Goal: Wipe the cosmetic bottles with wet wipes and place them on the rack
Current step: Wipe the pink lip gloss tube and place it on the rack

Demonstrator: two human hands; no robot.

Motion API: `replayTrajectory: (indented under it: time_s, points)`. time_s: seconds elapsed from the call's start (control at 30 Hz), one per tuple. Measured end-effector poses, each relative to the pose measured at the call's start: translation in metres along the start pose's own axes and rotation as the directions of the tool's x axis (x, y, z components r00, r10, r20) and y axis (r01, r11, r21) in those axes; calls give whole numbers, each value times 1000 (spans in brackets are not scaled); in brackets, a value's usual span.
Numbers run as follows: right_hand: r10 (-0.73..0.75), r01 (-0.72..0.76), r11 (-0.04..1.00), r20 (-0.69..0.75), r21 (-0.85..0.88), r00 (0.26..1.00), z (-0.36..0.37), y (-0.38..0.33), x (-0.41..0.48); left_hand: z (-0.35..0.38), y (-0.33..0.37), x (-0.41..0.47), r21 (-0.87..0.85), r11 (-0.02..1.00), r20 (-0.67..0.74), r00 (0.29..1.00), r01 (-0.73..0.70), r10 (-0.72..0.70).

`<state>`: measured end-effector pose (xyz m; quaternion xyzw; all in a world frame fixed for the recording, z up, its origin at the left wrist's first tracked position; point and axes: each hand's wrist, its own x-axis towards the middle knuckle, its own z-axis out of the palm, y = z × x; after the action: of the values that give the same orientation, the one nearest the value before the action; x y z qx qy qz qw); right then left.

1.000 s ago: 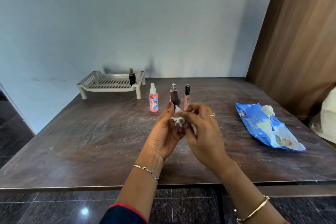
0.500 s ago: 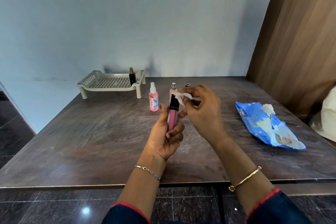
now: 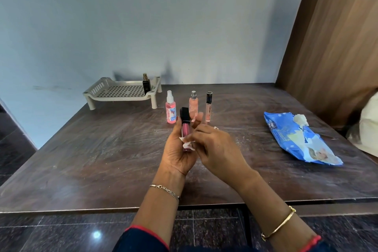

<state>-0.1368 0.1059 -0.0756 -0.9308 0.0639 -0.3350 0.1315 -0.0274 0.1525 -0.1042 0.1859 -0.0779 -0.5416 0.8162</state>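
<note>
My left hand (image 3: 180,153) grips a pink lip-gloss tube with a black cap (image 3: 185,127), held upright above the table. My right hand (image 3: 216,149) pinches a white wet wipe (image 3: 187,143) against the tube's lower end. Behind my hands stand a pink spray bottle (image 3: 171,108), a peach perfume bottle (image 3: 193,105) and a slim tube with a black cap (image 3: 208,106). The beige rack (image 3: 122,93) sits at the back left with a small black bottle (image 3: 146,85) on its right side.
A blue wet-wipe pack (image 3: 296,139) lies open on the right of the dark table (image 3: 81,159), a wipe sticking out of it. A wooden panel (image 3: 337,37) rises at the right. A pale object (image 3: 370,125) sits at the far right edge.
My right hand has slid the wipe from the cap down to the tube's lower end. My left hand has kept hold of the tube.
</note>
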Motion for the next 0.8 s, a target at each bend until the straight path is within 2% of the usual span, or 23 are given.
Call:
replayTrajectory:
  time_s: [0.1,0.2,0.3,0.37,0.47,0.6,0.67,0.8]
  points:
    - [-5,-1,998,89,62,996,3,6,-7,-3,1,6,-5,998,-88,994,-65,64]
    - [63,-95,975,158,200,985,3,16,-9,-3,4,11,36,996,-155,984,-86,91]
    - [196,-219,926,105,308,975,9,29,-8,-3,7,12,49,997,-175,982,-62,70]
    - [296,-292,893,42,343,954,14,36,-6,-4,9,14,108,990,-197,975,-86,106]
    - [408,-393,878,-1,272,913,20,47,-3,-7,12,14,274,954,-258,947,-119,192]
    - [478,-473,871,0,132,879,28,58,4,-8,16,9,501,859,-307,908,-101,286]
    - [495,-496,863,31,96,868,33,63,7,-6,19,5,541,833,-307,894,-118,326]
    - [505,-509,858,71,65,860,39,69,13,-3,30,3,518,840,-274,900,-160,340]
